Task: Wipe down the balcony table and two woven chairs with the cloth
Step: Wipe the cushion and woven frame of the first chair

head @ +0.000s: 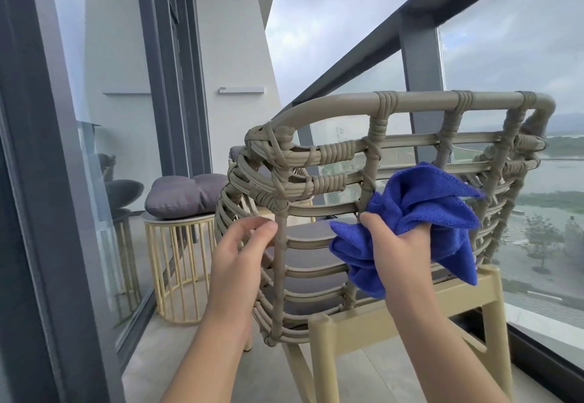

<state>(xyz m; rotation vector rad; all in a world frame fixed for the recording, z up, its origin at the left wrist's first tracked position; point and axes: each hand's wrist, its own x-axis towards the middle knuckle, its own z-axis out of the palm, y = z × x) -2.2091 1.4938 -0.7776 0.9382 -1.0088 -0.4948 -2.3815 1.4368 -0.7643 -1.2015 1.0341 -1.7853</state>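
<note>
Gripping blue cloth [417,210] w/ right hand [399,241] vs chair [347,153] back; left hand [240,247] open.

From my seat at the feed I can see only two forearms and two hands coming in from the bottom edge. Both forearms are bare right down to that edge, so no sleeve shows on either one. The left hand [240,244] has no glove, no ring that I can make out, and nothing on its wrist. The right hand [398,241] is ungloved as well, and its wrist is also bare: no watch, no band, no bracelet. The nails that I can see on the left thumb and first finger are short and plain, with no polish that I can tell. Nothing more of the person is in shot.
</note>
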